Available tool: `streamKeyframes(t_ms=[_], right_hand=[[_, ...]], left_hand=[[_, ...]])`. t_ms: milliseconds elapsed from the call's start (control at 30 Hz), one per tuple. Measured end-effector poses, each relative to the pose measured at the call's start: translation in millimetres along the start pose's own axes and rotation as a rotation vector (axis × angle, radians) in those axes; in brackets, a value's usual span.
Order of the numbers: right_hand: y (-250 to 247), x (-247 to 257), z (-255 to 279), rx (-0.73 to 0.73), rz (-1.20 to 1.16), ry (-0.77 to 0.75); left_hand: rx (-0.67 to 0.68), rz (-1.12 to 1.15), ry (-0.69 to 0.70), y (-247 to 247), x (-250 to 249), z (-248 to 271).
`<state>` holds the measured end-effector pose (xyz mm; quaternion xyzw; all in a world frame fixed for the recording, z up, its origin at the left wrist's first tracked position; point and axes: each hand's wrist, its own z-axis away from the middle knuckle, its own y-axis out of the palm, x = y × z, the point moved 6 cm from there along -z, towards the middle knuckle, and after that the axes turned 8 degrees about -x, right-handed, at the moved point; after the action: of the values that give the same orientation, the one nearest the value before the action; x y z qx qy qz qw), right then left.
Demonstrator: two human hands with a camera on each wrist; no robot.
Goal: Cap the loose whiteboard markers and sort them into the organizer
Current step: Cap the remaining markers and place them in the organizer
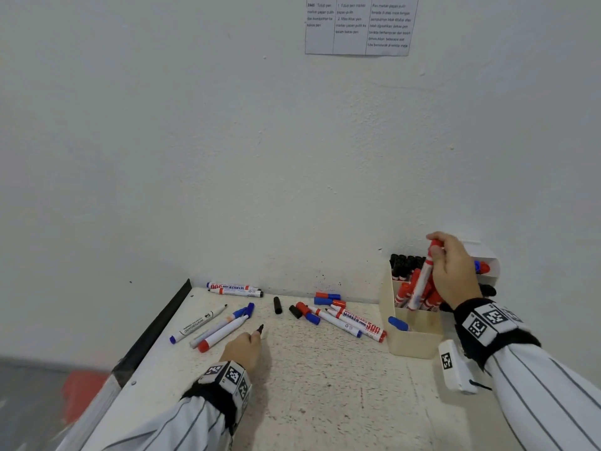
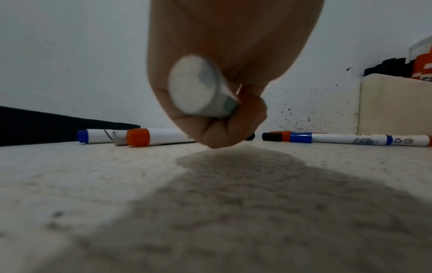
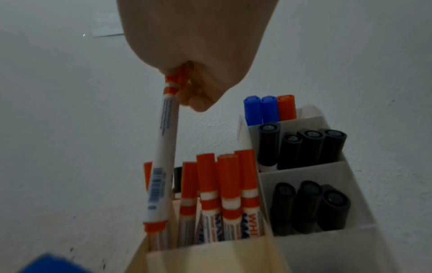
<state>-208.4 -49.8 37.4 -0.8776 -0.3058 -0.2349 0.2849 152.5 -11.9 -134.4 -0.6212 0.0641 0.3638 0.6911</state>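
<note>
Two hands were at work over a speckled white table (image 1: 325, 385) set against a white wall (image 1: 227, 141). At the far right stood a cream organizer (image 1: 419, 340) with several compartments; one held capped red markers (image 3: 210, 194), two held black markers (image 3: 311, 146), and the farthest held two blue caps and one red. The right hand (image 1: 453, 271) was raised over the organizer, fingers curled round the cap end of a capped red marker (image 1: 421, 284), whose lower end sat in among the red ones. The left hand (image 1: 242, 348) rested low at the near left of the table, fingers closed round a white-barrelled marker (image 2: 198, 86) with its dark tip (image 1: 260, 328) bare and pointing away. Loose markers (image 1: 211, 327) lay at the far left of that hand, uncapped; another group (image 1: 351, 320) lay mid-table beside the organizer, with loose red, blue and black caps (image 1: 277, 305) among them. A printed sheet (image 1: 361, 24) hung on the wall above.
</note>
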Motion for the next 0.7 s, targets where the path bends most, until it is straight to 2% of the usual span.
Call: streamKeyframes(t_ms=[133,333,433,533,600,700], right_hand=[[10.8,-12.7,9.3,0.064,0.029,0.014],[21.2,-3.4,16.5,0.171,0.13,-0.025],[17.5,-3.8,14.5,0.119,0.132,-0.013],[10.0,-1.6,12.5,0.052,0.109,-0.017],[10.5,-4.0,12.4,0.066,0.099,-0.015],[22.7,-11.5,19.7,0.17,0.178,-0.064]], left_hand=[[-0.001,-0.079,0.048,2.1,-2.3,2.4],[-0.009,-0.099,0.063,5.6,-1.1,2.0],[-0.055,0.017,0.028,6.6,8.7,-3.6],[-0.064,0.036,0.017,0.8,11.3,-2.4],[-0.039,0.006,0.021,-1.8,10.7,-1.4],[-0.022,0.027,-0.011,-1.6,14.4,-6.4]])
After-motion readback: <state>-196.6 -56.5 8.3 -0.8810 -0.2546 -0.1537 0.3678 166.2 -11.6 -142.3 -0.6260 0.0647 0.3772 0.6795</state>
